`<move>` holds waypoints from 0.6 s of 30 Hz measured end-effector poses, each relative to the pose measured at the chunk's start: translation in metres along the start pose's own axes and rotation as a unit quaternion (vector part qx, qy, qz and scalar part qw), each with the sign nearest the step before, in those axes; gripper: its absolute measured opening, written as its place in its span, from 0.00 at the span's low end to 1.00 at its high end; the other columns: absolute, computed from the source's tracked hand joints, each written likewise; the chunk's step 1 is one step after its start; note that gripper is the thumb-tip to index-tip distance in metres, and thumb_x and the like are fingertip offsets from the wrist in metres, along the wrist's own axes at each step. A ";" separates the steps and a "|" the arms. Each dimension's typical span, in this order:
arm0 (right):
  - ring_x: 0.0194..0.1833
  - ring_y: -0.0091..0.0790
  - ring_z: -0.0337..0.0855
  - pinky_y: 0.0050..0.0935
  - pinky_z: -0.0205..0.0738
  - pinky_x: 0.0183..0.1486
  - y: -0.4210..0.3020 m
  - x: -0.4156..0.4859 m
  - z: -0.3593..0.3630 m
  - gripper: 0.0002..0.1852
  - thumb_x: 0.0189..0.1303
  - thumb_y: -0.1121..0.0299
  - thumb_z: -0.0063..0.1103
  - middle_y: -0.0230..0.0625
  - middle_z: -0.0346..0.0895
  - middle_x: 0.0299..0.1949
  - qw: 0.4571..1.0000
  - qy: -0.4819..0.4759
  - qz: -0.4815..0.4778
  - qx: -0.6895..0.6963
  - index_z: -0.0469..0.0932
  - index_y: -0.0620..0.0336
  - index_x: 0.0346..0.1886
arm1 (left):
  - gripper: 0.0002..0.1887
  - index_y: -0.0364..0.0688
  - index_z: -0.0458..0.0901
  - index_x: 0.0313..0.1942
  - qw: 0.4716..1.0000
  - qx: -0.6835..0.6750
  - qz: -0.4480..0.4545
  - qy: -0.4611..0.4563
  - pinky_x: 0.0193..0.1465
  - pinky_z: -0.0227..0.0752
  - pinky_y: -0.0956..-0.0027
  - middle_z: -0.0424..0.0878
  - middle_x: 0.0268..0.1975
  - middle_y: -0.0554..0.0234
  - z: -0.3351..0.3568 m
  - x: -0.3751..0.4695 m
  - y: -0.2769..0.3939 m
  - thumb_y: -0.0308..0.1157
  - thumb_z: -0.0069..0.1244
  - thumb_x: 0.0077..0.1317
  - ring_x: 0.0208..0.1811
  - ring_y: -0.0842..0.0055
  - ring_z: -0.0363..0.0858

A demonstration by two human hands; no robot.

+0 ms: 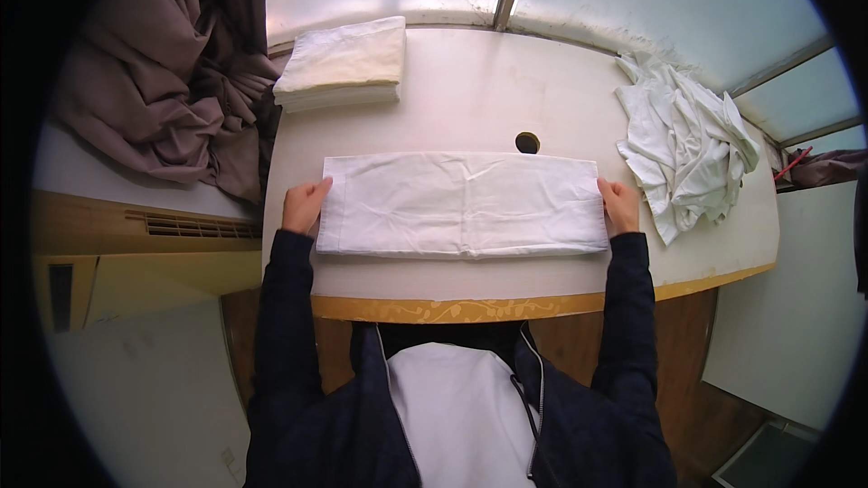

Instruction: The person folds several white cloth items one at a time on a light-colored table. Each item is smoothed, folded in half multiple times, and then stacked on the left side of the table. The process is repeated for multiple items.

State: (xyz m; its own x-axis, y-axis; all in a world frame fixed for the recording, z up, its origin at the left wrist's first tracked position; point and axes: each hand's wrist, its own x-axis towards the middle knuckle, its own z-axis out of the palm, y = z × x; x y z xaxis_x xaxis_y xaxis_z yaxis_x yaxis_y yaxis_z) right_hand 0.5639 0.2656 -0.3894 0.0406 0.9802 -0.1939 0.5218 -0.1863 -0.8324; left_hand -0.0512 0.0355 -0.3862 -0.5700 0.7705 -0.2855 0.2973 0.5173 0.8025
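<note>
A white cloth, folded into a long flat rectangle, lies across the table before me. Faint creases run over it, with a vertical one near its middle. My left hand pinches its left edge towards the far corner. At the opposite end, my right hand grips the right edge at about the same height. The fingers beneath the cloth are hidden on both sides.
On the pale table, a stack of folded white cloths sits at the far left. A loose heap of crumpled white cloths lies at the right. Beyond the cloth is a round hole. Brown curtain fabric hangs at left; frosted windows border the back.
</note>
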 end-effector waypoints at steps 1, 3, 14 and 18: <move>0.27 0.17 0.73 0.23 0.67 0.30 0.001 -0.012 -0.010 0.19 0.68 0.57 0.71 0.23 0.79 0.24 0.999 -0.022 0.028 -0.016 0.86 0.68 0.31 | 0.22 0.30 0.86 0.31 0.999 -0.006 -0.015 -0.034 0.31 0.68 0.72 0.78 0.25 0.73 -0.011 -0.018 -0.004 0.43 0.61 0.73 0.28 0.86 0.71; 0.27 0.15 0.72 0.20 0.63 0.30 0.007 -0.044 -0.033 0.17 0.69 0.58 0.70 0.21 0.79 0.25 0.995 -0.080 0.050 0.019 0.86 0.65 0.32 | 0.19 0.31 0.87 0.33 0.997 -0.015 -0.026 -0.068 0.32 0.68 0.74 0.80 0.26 0.74 -0.027 -0.056 -0.014 0.42 0.61 0.74 0.29 0.87 0.72; 0.19 0.16 0.69 0.18 0.58 0.21 0.001 -0.106 -0.043 0.15 0.72 0.56 0.69 0.26 0.79 0.23 0.974 -0.120 0.167 0.095 0.83 0.59 0.39 | 0.15 0.33 0.89 0.40 0.993 -0.104 -0.017 -0.053 0.31 0.65 0.78 0.82 0.27 0.74 -0.021 -0.110 -0.027 0.39 0.61 0.74 0.26 0.88 0.70; 0.18 0.18 0.74 0.20 0.61 0.19 -0.006 -0.106 -0.036 0.16 0.74 0.55 0.66 0.33 0.85 0.24 0.974 -0.121 0.162 0.101 0.80 0.58 0.36 | 0.15 0.36 0.87 0.33 0.988 -0.118 -0.049 -0.085 0.26 0.64 0.76 0.81 0.22 0.72 -0.021 -0.106 -0.019 0.39 0.60 0.75 0.20 0.87 0.68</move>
State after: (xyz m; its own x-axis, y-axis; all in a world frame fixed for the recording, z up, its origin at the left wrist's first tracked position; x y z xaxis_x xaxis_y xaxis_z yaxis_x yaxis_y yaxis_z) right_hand 0.5872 0.1650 -0.3450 -0.0391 0.8277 -0.5598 0.3360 -0.5167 -0.7875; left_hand -0.0122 -0.0633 -0.3602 -0.4450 0.7824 -0.4358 0.0481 0.5068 0.8607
